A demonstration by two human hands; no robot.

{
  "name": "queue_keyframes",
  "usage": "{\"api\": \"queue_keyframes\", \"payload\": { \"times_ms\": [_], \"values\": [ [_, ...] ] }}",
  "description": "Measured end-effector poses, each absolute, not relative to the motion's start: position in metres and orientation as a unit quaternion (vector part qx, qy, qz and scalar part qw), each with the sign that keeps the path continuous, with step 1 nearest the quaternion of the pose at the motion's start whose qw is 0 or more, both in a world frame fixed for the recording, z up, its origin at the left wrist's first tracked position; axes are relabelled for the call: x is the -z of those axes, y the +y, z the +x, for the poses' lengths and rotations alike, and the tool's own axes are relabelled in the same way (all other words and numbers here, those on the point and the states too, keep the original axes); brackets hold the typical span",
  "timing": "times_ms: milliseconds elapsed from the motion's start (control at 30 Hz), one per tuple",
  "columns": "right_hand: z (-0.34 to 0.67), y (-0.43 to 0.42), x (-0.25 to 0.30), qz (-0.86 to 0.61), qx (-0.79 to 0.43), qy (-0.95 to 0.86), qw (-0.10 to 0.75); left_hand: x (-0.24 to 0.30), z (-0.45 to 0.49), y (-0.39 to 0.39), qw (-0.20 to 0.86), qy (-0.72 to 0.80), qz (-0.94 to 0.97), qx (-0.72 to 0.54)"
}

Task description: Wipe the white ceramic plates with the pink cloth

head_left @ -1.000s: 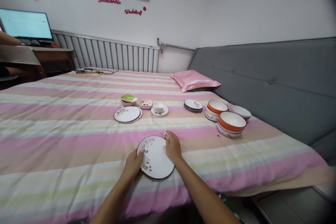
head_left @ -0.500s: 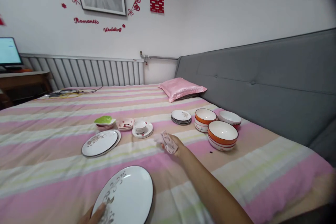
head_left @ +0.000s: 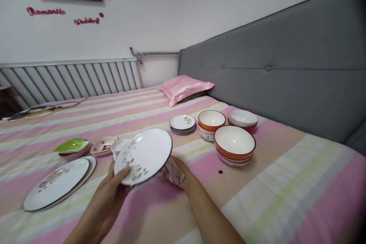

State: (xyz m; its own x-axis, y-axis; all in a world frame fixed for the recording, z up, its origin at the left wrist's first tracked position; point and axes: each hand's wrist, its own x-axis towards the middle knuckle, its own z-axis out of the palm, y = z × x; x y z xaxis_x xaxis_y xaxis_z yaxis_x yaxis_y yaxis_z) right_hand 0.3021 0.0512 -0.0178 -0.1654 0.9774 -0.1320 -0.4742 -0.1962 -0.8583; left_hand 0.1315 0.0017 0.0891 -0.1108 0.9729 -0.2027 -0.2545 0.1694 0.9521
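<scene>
My left hand (head_left: 110, 192) grips the near left rim of a white plate (head_left: 148, 152) with a dark edge and a floral pattern, its thumb on the upper face. The plate is tilted and raised above the bed. My right hand (head_left: 180, 171) holds a crumpled pinkish cloth (head_left: 174, 171) at the plate's right underside; the fingertips are hidden by the plate and cloth. Left of my hands, a large oval plate (head_left: 58, 179) lies on another one. Small white bowls (head_left: 118, 145) stand partly hidden behind the raised plate.
On the striped bedspread (head_left: 271, 198) stand stacked orange-rimmed bowls (head_left: 234, 146), a second bowl stack (head_left: 211, 122), a white bowl (head_left: 243, 118), small plates (head_left: 183, 122), a green leaf-shaped dish (head_left: 70, 145) and pink dishes (head_left: 104, 145). Behind are a pink pillow (head_left: 185, 87) and grey headboard (head_left: 286, 65).
The plate has been lifted and brought toward my right hand, which now meets it with the cloth. My view has swung to the right.
</scene>
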Motion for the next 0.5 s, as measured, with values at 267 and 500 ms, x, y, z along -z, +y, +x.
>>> {"api": "queue_keyframes", "payload": {
  "times_ms": [267, 500],
  "values": [
    [0.316, 0.047, 0.009, -0.381, -0.7, -0.371, 0.477, -0.107, 0.254, 0.121, 0.623, 0.478, 0.334, -0.521],
    [0.32, 0.051, 0.016, -0.396, -0.677, -0.432, 0.445, -0.067, 0.304, 0.199, 0.623, 0.525, 0.32, -0.483]
  ]
}}
